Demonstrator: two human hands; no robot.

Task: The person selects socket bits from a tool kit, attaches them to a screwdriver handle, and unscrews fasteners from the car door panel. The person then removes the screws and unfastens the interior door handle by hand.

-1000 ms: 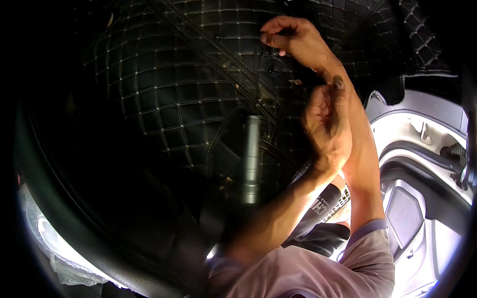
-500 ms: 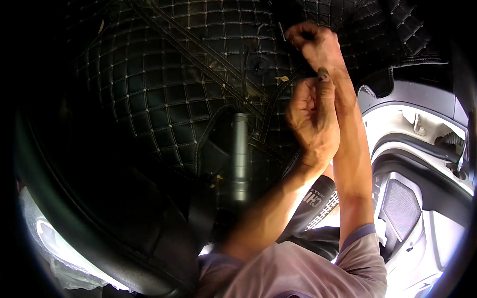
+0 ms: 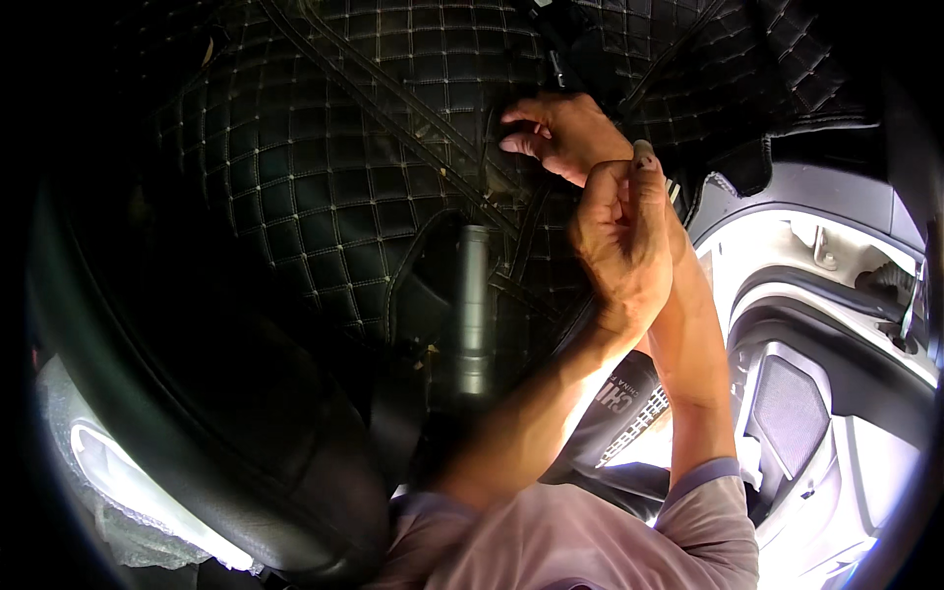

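Observation:
My left hand (image 3: 621, 231) has its fingers curled in and its thumb pointing up, across my right forearm. A small pale striped piece (image 3: 674, 190) shows just beyond its thumb side, and what lies inside the fingers is hidden. Farther ahead, my right hand (image 3: 565, 136) is spread, thumb and forefinger apart and nothing between them, over the black quilted floor mat (image 3: 334, 197). Just beyond it is a dark part with a thin shiny metal pin (image 3: 557, 71). To the left of my left forearm stands a grey metal cylinder (image 3: 473, 310).
A car door with a speaker grille (image 3: 792, 408) and a bright door sill (image 3: 777, 236) are on the right. A dark rounded padded edge (image 3: 197, 423) curves through the lower left, with clear plastic film (image 3: 138, 531) beyond. Raised seams cross the mat.
My right hand has come back toward me and to the left, away from the dark part with the pin, and its fingers have opened. My left hand stays almost in place.

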